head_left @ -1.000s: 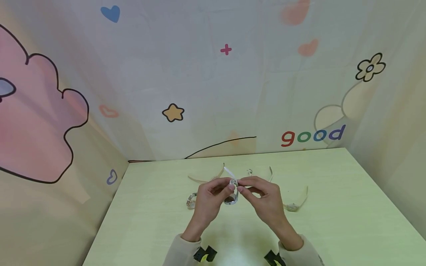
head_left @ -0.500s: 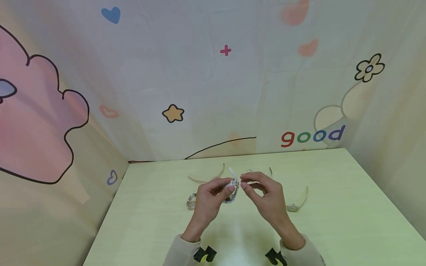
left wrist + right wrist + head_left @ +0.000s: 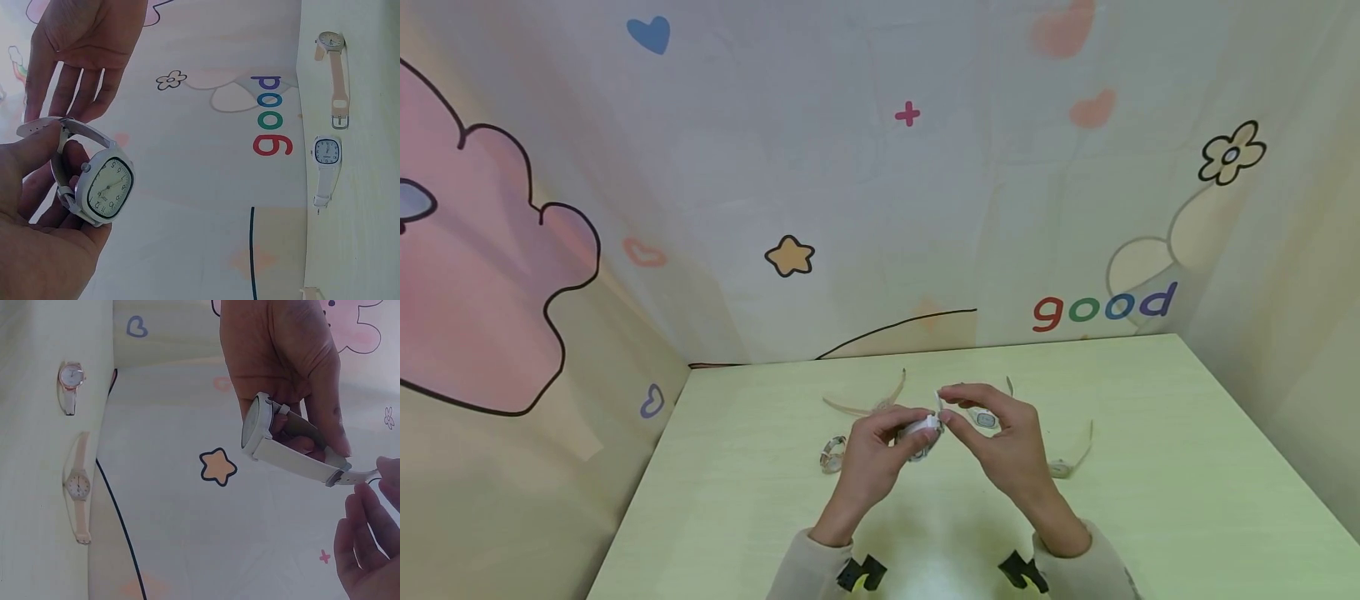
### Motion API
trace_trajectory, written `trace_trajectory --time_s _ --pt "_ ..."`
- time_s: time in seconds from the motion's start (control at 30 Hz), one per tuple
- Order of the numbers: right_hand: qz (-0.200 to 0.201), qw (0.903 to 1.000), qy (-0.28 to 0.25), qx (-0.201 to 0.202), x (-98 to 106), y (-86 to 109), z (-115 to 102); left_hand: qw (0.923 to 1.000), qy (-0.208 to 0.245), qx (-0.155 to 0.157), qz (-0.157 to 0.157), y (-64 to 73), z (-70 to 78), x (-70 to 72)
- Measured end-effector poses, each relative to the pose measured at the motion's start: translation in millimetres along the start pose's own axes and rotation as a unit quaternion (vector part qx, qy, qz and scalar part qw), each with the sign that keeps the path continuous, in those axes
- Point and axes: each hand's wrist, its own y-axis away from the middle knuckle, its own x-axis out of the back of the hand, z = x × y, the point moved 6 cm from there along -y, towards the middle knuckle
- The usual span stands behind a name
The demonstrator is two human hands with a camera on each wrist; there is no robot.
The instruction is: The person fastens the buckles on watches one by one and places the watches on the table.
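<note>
Above the table, my left hand [image 3: 872, 454] grips a white wristwatch [image 3: 110, 187] with a rounded-square dial, thumb and fingers around its strap near the buckle. The strap forms a loop, and its tail [image 3: 356, 478] sticks out past the metal buckle [image 3: 337, 475]. My right hand [image 3: 1003, 442] pinches the tail's tip between thumb and forefinger; the other fingers are loosely bent. In the left wrist view the dial faces the camera, tilted. From the head view, fingers hide much of the case.
On the pale table [image 3: 1150, 500] lie other watches: a rounded-square white one [image 3: 985, 418] behind my right hand, a beige-strapped one [image 3: 1060, 469] at right, a round-dial one [image 3: 832, 457] at left and a pale pink one [image 3: 78, 486] behind. A printed curtain [image 3: 865, 183] hangs beyond.
My right hand has come off the strap near the buckle, shifted slightly right and now pinches the tail's tip. The watch has turned in my left hand, its strap lower now.
</note>
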Motion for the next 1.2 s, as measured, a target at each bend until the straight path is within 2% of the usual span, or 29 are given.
trace_trajectory --time_s 0.27,0.5,0.63,0.93,1.2 --pt "0.009 0.9999 -0.008 0.008 -1.3 0.6 3.3 1.0 -0.005 0.005 -0.005 -0.1 -2.1 -1.5" --pt "0.018 0.997 -0.074 0.01 -0.2 0.6 3.7 0.9997 0.015 0.017 0.003 -0.2 -4.0 -2.1" --pt "0.013 0.9953 -0.094 0.019 -0.9 0.1 2.3 0.9993 0.03 0.019 0.007 -0.3 -4.0 -2.9" --pt "0.015 0.9923 -0.106 0.062 2.5 -1.3 -1.8 0.9983 0.053 0.01 0.021 0.3 0.5 -2.9" --pt "-0.002 0.9925 -0.106 0.06 5.7 -1.8 1.3 0.9972 0.072 0.017 0.01 0.3 2.8 -4.8"
